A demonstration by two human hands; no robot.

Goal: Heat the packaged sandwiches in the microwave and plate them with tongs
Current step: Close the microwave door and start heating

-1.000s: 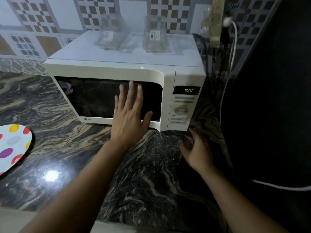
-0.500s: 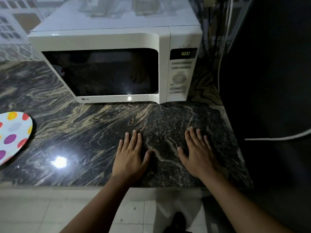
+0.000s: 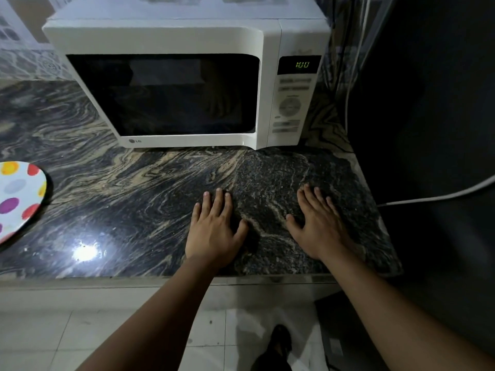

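Fingers (image 3: 219, 199) flat on counter (image 3: 134, 210), pointing toward front-facing microwave (image 3: 187, 84).

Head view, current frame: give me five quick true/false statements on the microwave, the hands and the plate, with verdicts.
1. The microwave door is shut. True.
2. The left hand is pressed against the microwave door. False: it lies flat on the marble countertop, apart from the microwave.
3. The right hand holds tongs. False: it is empty, palm down on the countertop; no tongs are in view.
4. The microwave display shows lit green digits reading 1:00. True.
5. The polka-dot plate sits directly in front of the microwave door. False: it is at the far left edge of the view, partly cut off.
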